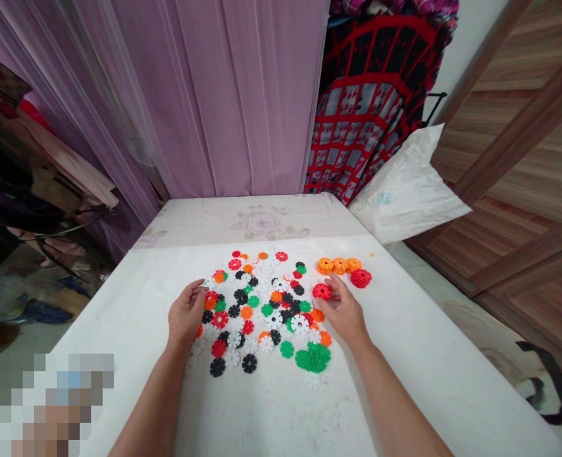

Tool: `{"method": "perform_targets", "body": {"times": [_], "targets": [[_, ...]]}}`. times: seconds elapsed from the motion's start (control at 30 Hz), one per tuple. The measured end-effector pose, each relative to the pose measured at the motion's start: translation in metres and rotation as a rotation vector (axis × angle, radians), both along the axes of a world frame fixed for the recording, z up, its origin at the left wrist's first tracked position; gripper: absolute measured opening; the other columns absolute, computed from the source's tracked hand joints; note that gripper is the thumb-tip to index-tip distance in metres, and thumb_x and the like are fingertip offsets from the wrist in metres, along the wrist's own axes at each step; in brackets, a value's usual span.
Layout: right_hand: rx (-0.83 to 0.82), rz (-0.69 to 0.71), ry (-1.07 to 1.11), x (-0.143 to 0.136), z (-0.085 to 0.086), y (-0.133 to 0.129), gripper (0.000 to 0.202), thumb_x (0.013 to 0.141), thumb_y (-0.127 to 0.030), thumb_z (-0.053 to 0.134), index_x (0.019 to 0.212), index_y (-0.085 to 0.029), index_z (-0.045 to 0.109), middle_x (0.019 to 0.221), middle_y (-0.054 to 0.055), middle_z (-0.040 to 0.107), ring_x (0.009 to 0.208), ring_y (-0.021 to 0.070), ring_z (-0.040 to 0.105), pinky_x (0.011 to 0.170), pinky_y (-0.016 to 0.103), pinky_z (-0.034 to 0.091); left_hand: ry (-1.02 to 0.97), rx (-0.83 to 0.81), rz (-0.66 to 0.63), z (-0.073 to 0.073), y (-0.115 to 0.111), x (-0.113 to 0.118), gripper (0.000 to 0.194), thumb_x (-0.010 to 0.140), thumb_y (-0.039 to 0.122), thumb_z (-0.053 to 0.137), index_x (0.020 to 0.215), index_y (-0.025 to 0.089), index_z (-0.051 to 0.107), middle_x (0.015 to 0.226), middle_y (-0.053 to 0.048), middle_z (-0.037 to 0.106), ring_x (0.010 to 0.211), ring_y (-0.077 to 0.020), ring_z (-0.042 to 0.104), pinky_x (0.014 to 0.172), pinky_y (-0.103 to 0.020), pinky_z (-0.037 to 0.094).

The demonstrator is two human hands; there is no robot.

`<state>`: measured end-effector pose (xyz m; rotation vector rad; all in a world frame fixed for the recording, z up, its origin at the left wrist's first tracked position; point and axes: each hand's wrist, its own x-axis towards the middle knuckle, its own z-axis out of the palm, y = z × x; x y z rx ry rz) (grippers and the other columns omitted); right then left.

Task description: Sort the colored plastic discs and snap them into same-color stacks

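Seen from my remote seat through the head camera, two bare hands work well apart across a white-covered table (281, 416), with a loose scatter of notched plastic discs (266, 309) between them, in white, black, green, red and orange. Taking the scatter as my clock's center, I find the right hand (342, 310) at 3 o'clock, thumb and fingers closed on a small red stack (321, 291). The left hand (187, 310) sits at 9 o'clock, fingers curled at the scatter's edge; whether they grip a disc I cannot tell. Three orange stacks (340, 265) stand in a row at 2 o'clock, a larger red stack (361, 278) just beside the row's right end. Green discs (315, 358) lie bunched between 4 and 5 o'clock. Farther out, a white bag (399, 190) rests by the table's edge at 2 o'clock, a red-and-black patterned cloth (376, 95) hangs at 1, a lilac curtain (243, 95) fills 12, and I see garments (66, 152) crowded at 10.
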<state>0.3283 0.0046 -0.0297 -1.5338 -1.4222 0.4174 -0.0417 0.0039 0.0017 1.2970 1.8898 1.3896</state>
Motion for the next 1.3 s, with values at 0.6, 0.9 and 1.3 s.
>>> {"method": "perform_targets", "body": {"times": [0.6, 0.9, 1.3], "targets": [[-0.078, 0.542, -0.545, -0.168, 0.077, 0.076, 0.028, 0.087, -0.018, 0.061, 0.113, -0.023, 0.072, 0.116, 0.006, 0.075, 0.114, 0.022, 0.063, 0.1, 0.033, 0.047, -0.366, 0.109, 0.166, -0.007, 0.007, -0.004, 0.033, 0.08, 0.035, 0.059, 0.107, 0.018, 0.068, 0.094, -0.008, 0.075, 0.082, -0.0171, 0.072, 0.082, -0.036, 0.06], [-0.23, 0.531, -0.763, -0.208, 0.08, 0.106, 0.036, 0.086, -0.026, 0.062, 0.121, -0.023, 0.067, 0.116, 0.008, 0.074, 0.114, 0.0268, 0.061, 0.093, 0.036, 0.045, -0.289, 0.105, 0.108, -0.013, 0.006, -0.007, 0.041, 0.081, 0.041, 0.056, 0.113, 0.017, 0.065, 0.097, -0.009, 0.075, 0.084, -0.0186, 0.073, 0.08, -0.036, 0.06], [-0.181, 0.475, -0.695, -0.207, 0.081, 0.107, 0.046, 0.089, -0.029, 0.06, 0.134, -0.02, 0.058, 0.117, 0.01, 0.075, 0.113, 0.0274, 0.065, 0.098, 0.039, 0.045, -0.309, 0.098, 0.091, -0.012, 0.006, -0.006, 0.041, 0.079, 0.041, 0.06, 0.112, 0.017, 0.065, 0.095, -0.008, 0.076, 0.081, -0.0185, 0.072, 0.081, -0.037, 0.059]]}}
